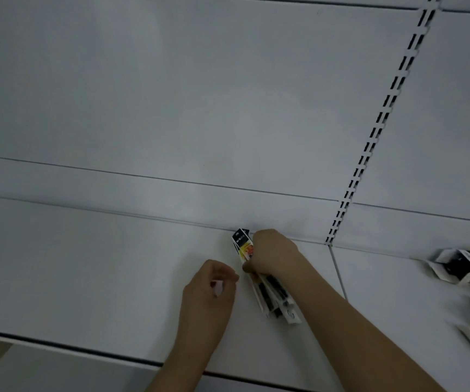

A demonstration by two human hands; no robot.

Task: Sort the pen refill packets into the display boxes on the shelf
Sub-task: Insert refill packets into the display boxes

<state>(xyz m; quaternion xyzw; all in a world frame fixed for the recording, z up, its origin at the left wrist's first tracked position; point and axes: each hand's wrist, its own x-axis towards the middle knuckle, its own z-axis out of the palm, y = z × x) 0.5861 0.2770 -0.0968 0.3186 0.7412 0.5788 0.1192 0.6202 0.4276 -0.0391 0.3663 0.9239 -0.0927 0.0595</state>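
The right hand (273, 254) is gripping a small bunch of pen refill packets (267, 290), long narrow white cards with black refills and a black, yellow and orange header, lying on the white shelf (86, 264) near its far edge. The left hand (209, 290) is hovering just left, fingers loosely curled, holding nothing. A display box (463, 267) is sitting far right.

We are in a shop, facing a white metal retail shelf (115, 264) with a plain back panel (200, 94) behind it. A slotted upright (381, 120) of the kind that carries adjustable shelving runs between bays, and we see printed display boxes (466, 267) of stationery stock at the right.
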